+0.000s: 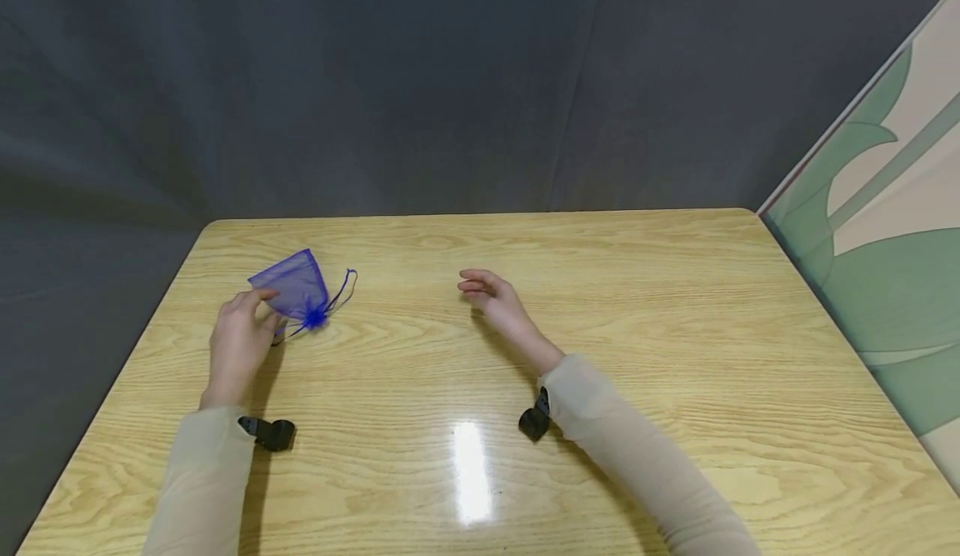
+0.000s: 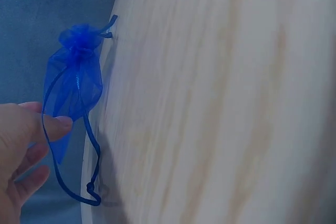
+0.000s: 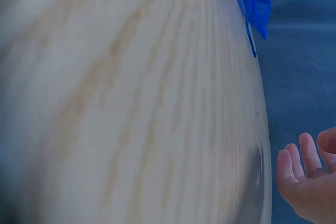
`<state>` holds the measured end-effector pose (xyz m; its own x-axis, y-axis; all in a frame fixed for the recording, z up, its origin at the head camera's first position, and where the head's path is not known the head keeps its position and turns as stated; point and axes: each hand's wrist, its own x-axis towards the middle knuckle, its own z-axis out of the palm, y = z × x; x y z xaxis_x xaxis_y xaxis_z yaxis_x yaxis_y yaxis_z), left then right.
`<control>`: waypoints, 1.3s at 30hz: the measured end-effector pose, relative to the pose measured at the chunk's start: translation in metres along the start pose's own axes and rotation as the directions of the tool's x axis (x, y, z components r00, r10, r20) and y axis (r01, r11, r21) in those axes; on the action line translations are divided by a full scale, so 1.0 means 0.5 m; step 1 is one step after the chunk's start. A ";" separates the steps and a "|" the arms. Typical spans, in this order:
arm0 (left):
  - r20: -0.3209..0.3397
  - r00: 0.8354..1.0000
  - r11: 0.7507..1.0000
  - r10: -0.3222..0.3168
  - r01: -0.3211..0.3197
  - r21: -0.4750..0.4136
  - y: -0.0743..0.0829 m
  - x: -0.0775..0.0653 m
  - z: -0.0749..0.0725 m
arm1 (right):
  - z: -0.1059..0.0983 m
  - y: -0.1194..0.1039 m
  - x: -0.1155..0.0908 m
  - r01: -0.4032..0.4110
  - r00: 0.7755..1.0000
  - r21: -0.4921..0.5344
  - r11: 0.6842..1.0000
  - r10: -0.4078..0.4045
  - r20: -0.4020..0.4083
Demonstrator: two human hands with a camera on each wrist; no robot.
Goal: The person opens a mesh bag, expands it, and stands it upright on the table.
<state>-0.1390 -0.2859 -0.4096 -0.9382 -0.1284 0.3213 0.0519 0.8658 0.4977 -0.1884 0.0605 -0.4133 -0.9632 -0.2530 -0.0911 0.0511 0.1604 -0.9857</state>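
A sheer blue drawstring pouch (image 1: 295, 283) is at the left of the table, gathered at its neck, with ribbon loops trailing. My left hand (image 1: 238, 341) pinches the side of the pouch with thumb and forefinger. In the left wrist view the thumb lies against the pouch (image 2: 73, 85) and a ribbon hangs down past it. My right hand (image 1: 501, 302) is held above the middle of the table with fingers loosely bent and nothing in them. The right wrist view shows this hand (image 3: 310, 182) apart from the pouch (image 3: 255, 8).
The wooden table (image 1: 645, 289) has a glossy surface with a bright light reflection. A dark curtain (image 1: 450, 81) stands behind and to the left of it. On the right is a green and cream patterned panel (image 1: 885, 247). A small black camera sits on each wrist.
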 end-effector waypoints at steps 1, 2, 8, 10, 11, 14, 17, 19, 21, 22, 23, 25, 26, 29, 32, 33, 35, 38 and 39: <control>0.004 1.000 1.000 0.005 -0.005 0.007 0.001 0.000 0.000 | 0.002 0.000 -0.001 -0.004 1.000 0.003 1.000 0.004 0.005; 0.009 1.000 1.000 0.010 -0.010 0.014 0.001 0.001 0.001 | 0.004 -0.001 -0.001 -0.005 1.000 0.010 1.000 0.005 0.007; -0.007 0.997 0.996 0.081 -0.080 0.044 0.006 0.004 0.006 | 0.016 0.000 0.002 -0.008 1.000 0.021 1.000 0.007 0.005; -0.020 0.993 0.992 0.115 -0.114 0.057 0.006 0.006 0.009 | 0.021 0.000 0.004 -0.015 1.000 0.027 1.000 0.014 0.011; -0.026 0.991 0.989 0.133 -0.131 0.063 0.005 0.007 0.011 | 0.024 -0.001 0.006 -0.019 1.000 0.032 0.999 0.019 0.013; -0.027 0.986 0.984 0.165 -0.163 0.067 0.004 0.013 0.016 | 0.034 -0.006 0.009 -0.034 0.999 0.055 0.998 0.032 0.032; 0.009 0.985 0.982 0.175 -0.175 0.073 0.004 0.018 0.018 | 0.044 -0.013 0.013 -0.057 0.997 0.103 0.993 0.051 0.059; 0.040 0.983 0.980 0.179 -0.181 0.080 0.006 0.020 0.019 | 0.052 -0.017 0.015 -0.083 0.994 0.147 0.986 0.071 0.079; 0.067 0.980 0.977 0.185 -0.191 0.093 0.007 0.022 0.020 | 0.059 -0.020 0.019 -0.105 0.991 0.182 0.978 0.088 0.096; 0.075 0.979 0.976 0.189 -0.196 0.096 0.008 0.022 0.020 | 0.062 -0.021 0.021 -0.115 0.990 0.202 0.973 0.096 0.105; 0.081 0.978 0.975 0.191 -0.198 0.099 0.009 0.022 0.020 | 0.066 -0.022 0.022 -0.123 0.989 0.218 0.968 0.100 0.112; 0.088 0.978 0.974 0.190 -0.199 0.104 0.010 0.023 0.021 | 0.072 -0.022 0.027 -0.134 0.987 0.241 0.961 0.106 0.123; 0.090 0.978 0.974 0.189 -0.198 0.107 0.010 0.023 0.021 | 0.075 -0.022 0.029 -0.137 0.986 0.249 0.959 0.108 0.127; 0.092 0.979 0.974 0.182 -0.193 0.117 0.011 0.025 0.022 | 0.084 -0.021 0.035 -0.144 0.985 0.257 0.956 0.112 0.133; 0.091 0.979 0.973 0.181 -0.192 0.125 0.011 0.027 0.023 | 0.092 -0.019 0.039 -0.160 0.983 0.252 0.954 0.130 0.133; 0.088 0.979 0.973 0.184 -0.194 0.127 0.012 0.027 0.024 | 0.095 -0.018 0.039 -0.166 0.982 0.249 0.954 0.136 0.133; 0.083 0.978 0.971 0.190 -0.200 0.128 0.012 0.028 0.024 | 0.100 -0.017 0.041 -0.171 0.981 0.249 0.953 0.142 0.132; 0.086 0.977 0.970 0.194 -0.204 0.135 0.014 0.030 0.026 | 0.106 -0.016 0.044 -0.176 0.981 0.252 0.952 0.147 0.127; 0.089 0.977 0.969 0.193 -0.204 0.137 0.015 0.030 0.026 | 0.108 -0.016 0.045 -0.176 0.981 0.254 0.951 0.149 0.124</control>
<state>-0.1573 -0.2749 -0.4115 -0.9372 0.0846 0.3384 0.1948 0.9317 0.3066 -0.1964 0.0021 -0.4150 -0.9046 -0.3427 -0.2535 0.2855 -0.0454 -0.9573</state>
